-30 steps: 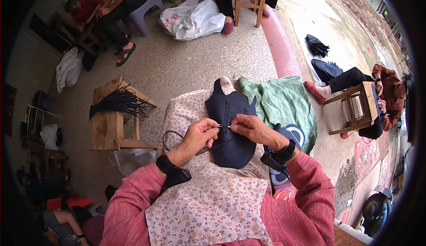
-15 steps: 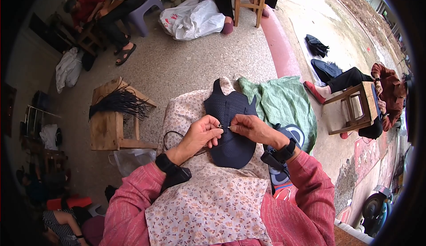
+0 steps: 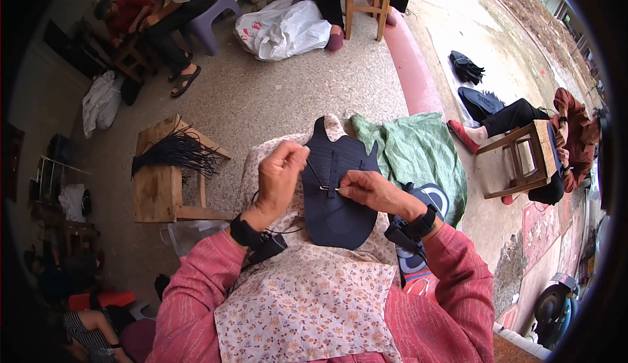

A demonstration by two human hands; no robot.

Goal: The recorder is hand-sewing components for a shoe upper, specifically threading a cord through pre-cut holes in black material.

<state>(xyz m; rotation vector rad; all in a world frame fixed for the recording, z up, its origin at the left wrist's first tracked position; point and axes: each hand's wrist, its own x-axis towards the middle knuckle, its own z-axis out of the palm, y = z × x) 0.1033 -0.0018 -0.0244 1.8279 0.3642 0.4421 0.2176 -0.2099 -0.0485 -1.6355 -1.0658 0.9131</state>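
A dark, textured flat piece (image 3: 341, 222), shaped like a shoe upper with pointed tabs at its far end, lies across my lap. A narrow dark strip (image 3: 333, 166) runs lengthwise along its middle. My right hand (image 3: 371, 191) rests on the piece, thumb and fingers pinching a thin metal needle-like tool (image 3: 325, 187) that lies across the strip. My left hand (image 3: 280, 176) is raised beside the piece's left edge, fingertips pinched together. A thin dark line, seemingly a cord, runs from these fingertips toward the tool. A loop of black cord (image 3: 288, 231) shows by my left wrist.
To the left, a bundle of black cords (image 3: 176, 153) lies on a wooden stool (image 3: 154, 193). Green cloth (image 3: 425, 147) lies right of my lap, near a shoe (image 3: 432, 199). A seated person (image 3: 569, 147) is at the right; others sit farther off. A white bag (image 3: 281, 32) lies ahead.
My left hand has lifted away from the strip, up and to the left, baring the tool's left end. My right hand stays almost in place. The dark piece has barely moved.
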